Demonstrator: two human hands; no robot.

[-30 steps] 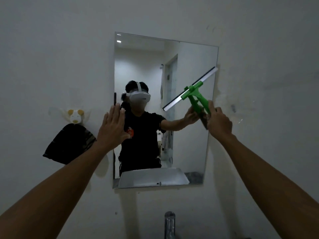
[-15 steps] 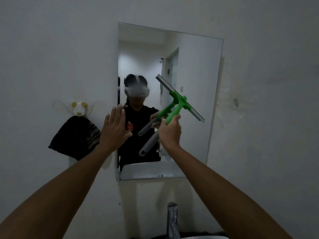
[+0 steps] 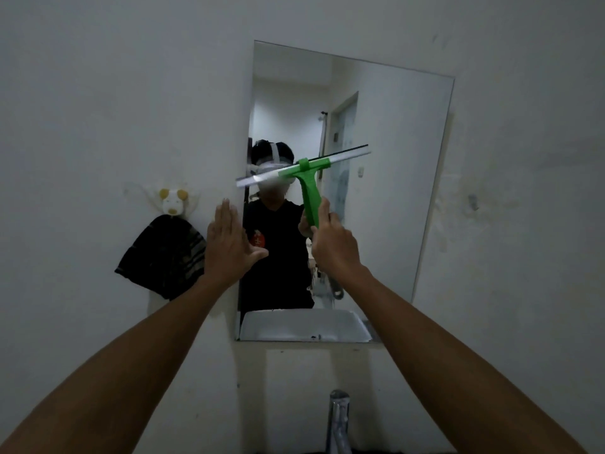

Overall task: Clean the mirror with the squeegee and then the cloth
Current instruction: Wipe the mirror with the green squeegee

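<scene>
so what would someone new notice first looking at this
The bright green squeegee stands out, held up by the right hand with its blade lying across the left half of the mirror. The left hand is spread flat by the mirror's left edge. On the wall to the left, a dark cloth hangs from a small animal-shaped hook.

Readable text: none anywhere in view.
Black shirt reflected in the rectangular wall mirror (image 3: pixel 386 178): carries a small red-orange round emblem (image 3: pixel 256 239), and its marks are too blurred to read.
Green plastic squeegee (image 3: pixel 309 188): plain, no brand showing.
Dark striped cloth (image 3: pixel 163 257): no label visible.
</scene>
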